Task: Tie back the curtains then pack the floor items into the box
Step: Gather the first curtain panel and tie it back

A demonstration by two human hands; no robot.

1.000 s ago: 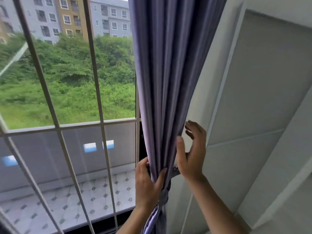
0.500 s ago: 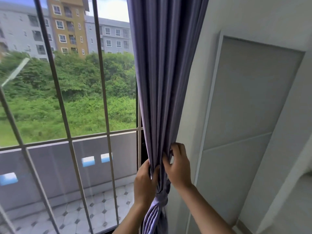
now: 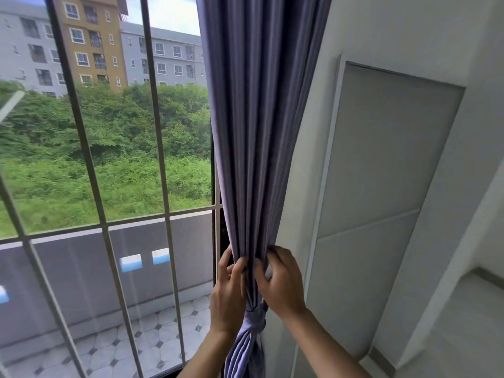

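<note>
A purple curtain [image 3: 256,132] hangs gathered beside the window, cinched low down by a tieback band [image 3: 255,320] of the same purple cloth. My left hand [image 3: 229,293] pinches the curtain's folds from the left, just above the band. My right hand [image 3: 281,282] pinches the folds from the right at the same height. Both hands sit close together, thumbs on the cloth. The floor items and the box are out of view.
A barred window [image 3: 90,170] fills the left, with a tiled balcony, greenery and apartment blocks beyond. A white wall with a recessed grey panel [image 3: 381,173] stands right of the curtain. A bit of floor [image 3: 450,323] shows at lower right.
My right hand came in from beside the curtain and took hold of the folds next to my left hand. The view tilted upward.
</note>
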